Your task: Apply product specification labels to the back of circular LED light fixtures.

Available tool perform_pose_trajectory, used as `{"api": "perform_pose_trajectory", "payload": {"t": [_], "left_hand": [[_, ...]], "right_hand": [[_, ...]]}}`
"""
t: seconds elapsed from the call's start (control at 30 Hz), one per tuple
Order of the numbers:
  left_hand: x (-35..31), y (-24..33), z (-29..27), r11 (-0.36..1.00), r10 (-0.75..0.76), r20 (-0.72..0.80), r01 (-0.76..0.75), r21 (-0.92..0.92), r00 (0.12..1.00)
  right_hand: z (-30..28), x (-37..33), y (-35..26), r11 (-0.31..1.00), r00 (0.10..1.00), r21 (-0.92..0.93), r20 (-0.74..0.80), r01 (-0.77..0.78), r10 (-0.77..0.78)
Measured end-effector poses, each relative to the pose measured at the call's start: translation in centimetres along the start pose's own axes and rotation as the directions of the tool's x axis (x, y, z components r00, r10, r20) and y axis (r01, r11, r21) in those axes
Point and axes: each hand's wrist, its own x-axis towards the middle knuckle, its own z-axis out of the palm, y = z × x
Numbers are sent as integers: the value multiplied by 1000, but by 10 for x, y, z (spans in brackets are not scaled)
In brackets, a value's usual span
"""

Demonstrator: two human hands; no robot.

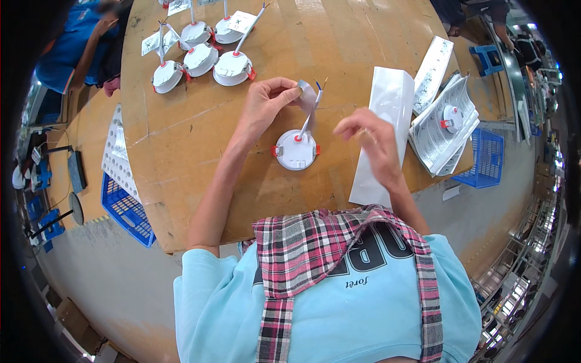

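- Head view: the left hand (269, 103), above the middle of the brown wooden bench (193, 139), pinches a thin silvery-grey label (308, 95) between thumb and forefinger.
- The label overlaps the slim white cable (304, 127) with bare-ended wires; whether it sticks to it, I cannot tell.
- That cable rises, leaning rightward, from a round white plastic lamp (296, 156) with red-tipped side clips, lying between the forearms toward the near edge.
- The right hand (376, 138) is raised right of the lamp, fingers curled and blurred; I cannot tell whether they hold anything.
- Beneath it, a long glossy white strip (387, 97) lies toward the right edge.
- At the near right corner sits a stack of silvery printed sheets (433, 140), bearing another white lamp (451, 115).
- Near the far left corner stand several white lamps (200, 58), some cables carrying white tags (241, 22).
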Motion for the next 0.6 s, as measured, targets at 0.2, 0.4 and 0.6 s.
{"api": "perform_pose_trajectory", "payload": {"t": [0.2, 0.4, 0.6], "left_hand": [[2, -2, 1, 997, -71, -21, 71, 3, 997], [6, 4, 7, 993, -116, 95, 116, 1, 989], [4, 1, -13, 938, -96, 337, 198, -283, 937]], "right_hand": [[-14, 32, 10, 989, 998, -149, -68, -21, 11], [0, 58, 19, 962, 944, -167, 286, 216, -162], [-4, 64, 20, 905, 933, -274, 248, 324, -259]]}}
